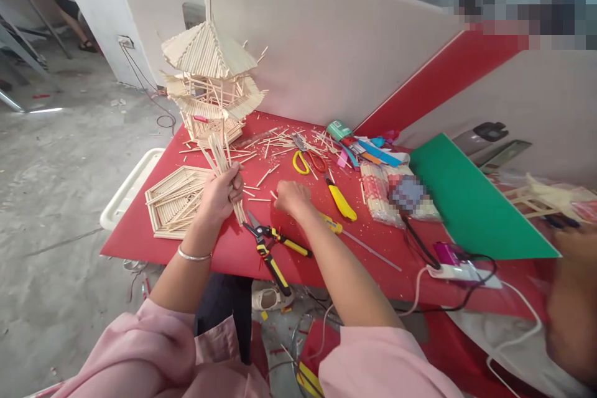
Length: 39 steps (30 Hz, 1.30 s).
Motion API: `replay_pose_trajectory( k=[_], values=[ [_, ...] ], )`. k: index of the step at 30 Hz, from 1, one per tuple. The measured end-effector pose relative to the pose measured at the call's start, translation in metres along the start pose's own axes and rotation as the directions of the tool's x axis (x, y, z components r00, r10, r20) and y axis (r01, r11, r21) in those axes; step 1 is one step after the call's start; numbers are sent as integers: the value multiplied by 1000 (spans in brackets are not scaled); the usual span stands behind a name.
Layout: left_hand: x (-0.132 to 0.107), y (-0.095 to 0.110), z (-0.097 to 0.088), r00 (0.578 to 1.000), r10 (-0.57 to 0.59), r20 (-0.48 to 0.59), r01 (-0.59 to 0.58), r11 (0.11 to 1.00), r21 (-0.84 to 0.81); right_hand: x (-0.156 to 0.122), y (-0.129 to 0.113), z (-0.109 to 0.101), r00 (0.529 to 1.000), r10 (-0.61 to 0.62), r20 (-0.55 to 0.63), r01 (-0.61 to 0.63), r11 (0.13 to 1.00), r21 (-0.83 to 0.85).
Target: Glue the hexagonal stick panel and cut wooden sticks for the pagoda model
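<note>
My left hand is closed around a bundle of thin wooden sticks that pokes up above the fist. My right hand rests knuckles-up on the red table, fingers curled down over loose sticks; whether it holds one is hidden. A stick-built pagoda model stands at the table's far left corner. A flat panel of glued sticks lies just left of my left hand. Yellow-handled cutting pliers lie near the front edge between my arms.
Yellow scissors, a yellow utility knife, a screwdriver and packs of sticks lie right of my hands. A green sheet, cables and a purple device sit further right. Another person's arm enters at right.
</note>
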State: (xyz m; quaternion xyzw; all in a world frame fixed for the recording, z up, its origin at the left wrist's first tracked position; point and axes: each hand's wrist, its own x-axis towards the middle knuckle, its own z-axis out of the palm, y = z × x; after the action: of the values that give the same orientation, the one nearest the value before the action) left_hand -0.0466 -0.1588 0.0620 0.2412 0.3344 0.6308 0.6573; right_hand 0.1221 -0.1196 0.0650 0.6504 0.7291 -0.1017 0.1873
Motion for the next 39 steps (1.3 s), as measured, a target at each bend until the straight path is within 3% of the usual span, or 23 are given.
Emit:
replay_pose_trajectory(
  k=[4,8,16,26,30,39],
  values=[
    [-1,3,-1,1000,3,10,-3,1000,-25,7,7,-1,993,-93,-72,94,996,7],
    [1,4,-2,996,43,-72,-43,999,4,14,7,-12,953,-275,-123,280,960,20],
    [0,5,-1,986,75,-150,-67,996,56,31,-18,-19,878,-466,-112,470,883,11],
    [1,6,1,982,98,-164,-94,995,36,37,-44,-19,859,-495,-133,493,869,-55],
    [1,6,0,980,95,-177,-88,995,48,41,-41,-19,855,-506,-115,500,862,-81],
    [2,6,2,976,79,-203,-66,995,68,52,-27,-20,898,-429,-100,419,901,-111]
  ],
)
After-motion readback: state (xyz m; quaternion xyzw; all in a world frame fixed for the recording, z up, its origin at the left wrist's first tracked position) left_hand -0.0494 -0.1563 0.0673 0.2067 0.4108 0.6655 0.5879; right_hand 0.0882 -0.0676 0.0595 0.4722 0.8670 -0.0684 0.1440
